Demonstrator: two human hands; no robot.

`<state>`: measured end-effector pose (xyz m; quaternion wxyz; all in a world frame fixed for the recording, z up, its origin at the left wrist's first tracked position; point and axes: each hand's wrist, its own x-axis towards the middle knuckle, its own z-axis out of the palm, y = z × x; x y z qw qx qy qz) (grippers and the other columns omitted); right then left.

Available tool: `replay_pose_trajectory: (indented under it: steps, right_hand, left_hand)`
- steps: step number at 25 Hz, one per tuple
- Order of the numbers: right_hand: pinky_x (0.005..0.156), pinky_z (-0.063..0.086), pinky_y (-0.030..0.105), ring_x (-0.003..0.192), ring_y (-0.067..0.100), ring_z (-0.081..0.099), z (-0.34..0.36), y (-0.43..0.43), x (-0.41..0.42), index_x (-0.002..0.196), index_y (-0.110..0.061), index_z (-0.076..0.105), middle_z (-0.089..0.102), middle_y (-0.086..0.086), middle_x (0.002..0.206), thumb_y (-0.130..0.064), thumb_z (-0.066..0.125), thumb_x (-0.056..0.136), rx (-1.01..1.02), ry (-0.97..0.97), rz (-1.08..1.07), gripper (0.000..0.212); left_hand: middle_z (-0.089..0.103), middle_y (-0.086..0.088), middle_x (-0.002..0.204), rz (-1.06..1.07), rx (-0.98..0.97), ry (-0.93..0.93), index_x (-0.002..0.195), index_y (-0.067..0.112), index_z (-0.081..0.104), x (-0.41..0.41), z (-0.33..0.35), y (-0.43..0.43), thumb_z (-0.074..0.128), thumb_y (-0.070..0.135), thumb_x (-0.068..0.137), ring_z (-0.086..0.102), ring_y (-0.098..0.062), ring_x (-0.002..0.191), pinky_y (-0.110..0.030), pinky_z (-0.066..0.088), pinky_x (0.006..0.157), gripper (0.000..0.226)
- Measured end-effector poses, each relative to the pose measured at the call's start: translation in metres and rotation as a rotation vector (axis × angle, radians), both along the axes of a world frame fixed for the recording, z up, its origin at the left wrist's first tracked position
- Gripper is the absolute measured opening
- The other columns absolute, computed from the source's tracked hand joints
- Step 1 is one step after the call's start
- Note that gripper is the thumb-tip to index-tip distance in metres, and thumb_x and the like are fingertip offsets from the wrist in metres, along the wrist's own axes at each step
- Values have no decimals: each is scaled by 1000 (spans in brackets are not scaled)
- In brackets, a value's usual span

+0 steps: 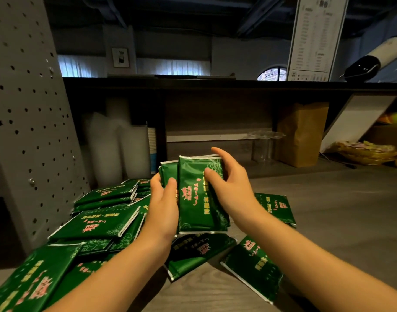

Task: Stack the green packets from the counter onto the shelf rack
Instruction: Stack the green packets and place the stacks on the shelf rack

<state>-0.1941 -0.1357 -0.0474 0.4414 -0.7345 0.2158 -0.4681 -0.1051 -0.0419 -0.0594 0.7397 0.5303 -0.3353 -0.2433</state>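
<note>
We hold a bundle of green packets point(197, 199) upright above the table point(328, 210), our left hand point(163, 199) and right hand point(229, 188) curled round its sides. Loose packets point(103, 221) lie heaped beneath. If our squeeze slackens, the slick wrappers could slide apart. The perforated rack upright point(24, 131) crowds the left, and open room lies to the right.

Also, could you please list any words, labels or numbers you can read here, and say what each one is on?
Nothing here reads clearly.
On the green packets held by the left hand and right hand: yellow and pink print, too blurred to read.
On the loose packets lying on the counter: the same print, also blurred.
On the tall white sign: rows of print, too small to read.
</note>
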Motion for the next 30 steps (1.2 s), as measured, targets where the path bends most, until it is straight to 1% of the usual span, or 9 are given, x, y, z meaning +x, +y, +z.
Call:
replay_pose_trajectory:
  steps: [2, 7, 11, 13, 15, 17, 21, 24, 30]
  right_hand:
    - [105, 41, 38, 122, 12, 48, -6, 8, 6, 137, -27, 43, 50, -5, 132, -16, 54, 93, -57, -34, -30, 47]
    - [98, 35, 22, 115, 12, 43, -14, 16, 10, 131, -27, 47, 43, -7, 113, -16, 55, 93, -169, -53, -107, 40]
    - [88, 36, 11, 101, 2, 44, -8, 7, 6, 130, -28, 48, 40, -8, 107, -22, 52, 95, -155, -40, -87, 36]
    - [83, 38, 9, 96, -2, 45, 2, -5, -3, 132, -23, 47, 45, -5, 111, -24, 45, 98, -180, -12, -120, 34]
    - [89, 44, 23, 105, 8, 52, 11, -29, -19, 130, -20, 50, 54, -1, 118, -25, 43, 99, -314, 206, -270, 33]
    - [91, 48, 38, 110, 22, 56, 14, -56, -39, 128, -21, 54, 58, 3, 122, -28, 44, 98, -386, 626, -401, 32]
    - [89, 49, 42, 105, 31, 57, 10, -90, -68, 118, -14, 58, 60, 11, 118, -31, 49, 96, -198, 1196, -446, 29]
    - [89, 48, 41, 107, 31, 56, 7, -97, -81, 112, -8, 53, 57, 13, 119, -32, 53, 94, -123, 1387, -479, 29]
    - [104, 39, 37, 132, 29, 40, 4, -97, -78, 147, -12, 28, 36, 12, 149, -24, 60, 91, -135, 1399, -300, 66]
  left_hand:
    - [62, -1, 117, -17, 10, -30, 132, 29, 37, -2, -1, 1, 39, 38, 98, 61, -18, 106, -44, 49, 92, 35]
    - [60, 1, 121, -51, 51, -201, 138, 27, 31, -3, -3, 0, 52, 19, 94, 58, -19, 112, -45, 46, 100, 49]
    - [60, 3, 116, -21, 46, -275, 132, 27, 36, -6, -4, 1, 50, 16, 95, 61, -14, 103, -32, 52, 89, 41]
    - [61, 3, 116, -20, 20, -262, 128, 30, 37, -5, -5, 2, 52, 16, 94, 61, -15, 104, -35, 52, 91, 40]
    - [61, 2, 116, -30, 3, -226, 129, 30, 37, -2, -5, 2, 52, 16, 94, 62, -20, 106, -44, 52, 92, 41]
    - [61, 1, 115, -29, 3, -200, 132, 30, 35, -1, -5, 1, 53, 16, 94, 62, -23, 106, -46, 52, 91, 44]
    - [60, 0, 117, -32, 14, -193, 134, 30, 33, -1, -7, 1, 53, 17, 94, 60, -23, 108, -48, 50, 94, 47]
    - [61, 1, 115, -29, 13, -189, 135, 29, 33, 0, -7, 0, 52, 16, 94, 61, -25, 107, -49, 50, 93, 47]
    - [60, 1, 116, -44, 12, -181, 133, 29, 34, 0, -7, 0, 52, 16, 94, 61, -23, 106, -42, 54, 86, 44]
